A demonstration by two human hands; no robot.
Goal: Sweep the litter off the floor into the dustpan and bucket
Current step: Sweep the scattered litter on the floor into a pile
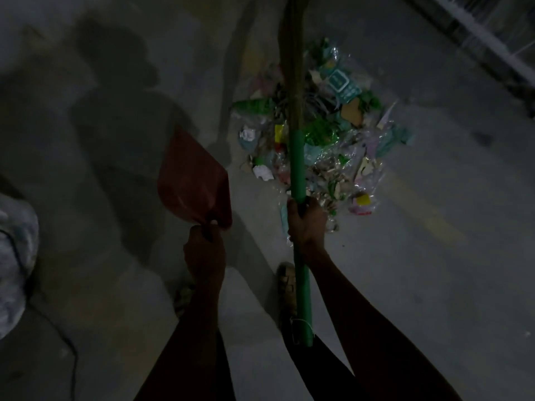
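A pile of litter (333,131), plastic wrappers, paper scraps and green packets, lies on the dim concrete floor ahead. My right hand (307,224) grips the green handle of a broom (297,157); its straw head reaches up over the pile. My left hand (204,250) holds the handle of a red dustpan (194,180), which hangs above the floor just left of the pile. No bucket shows in this view.
A pale crumpled sack or cloth (14,261) sits at the left edge with a thin cable trailing from it. A pale rail or kerb (492,39) crosses the upper right corner. My sandalled feet (286,285) stand just behind the pile.
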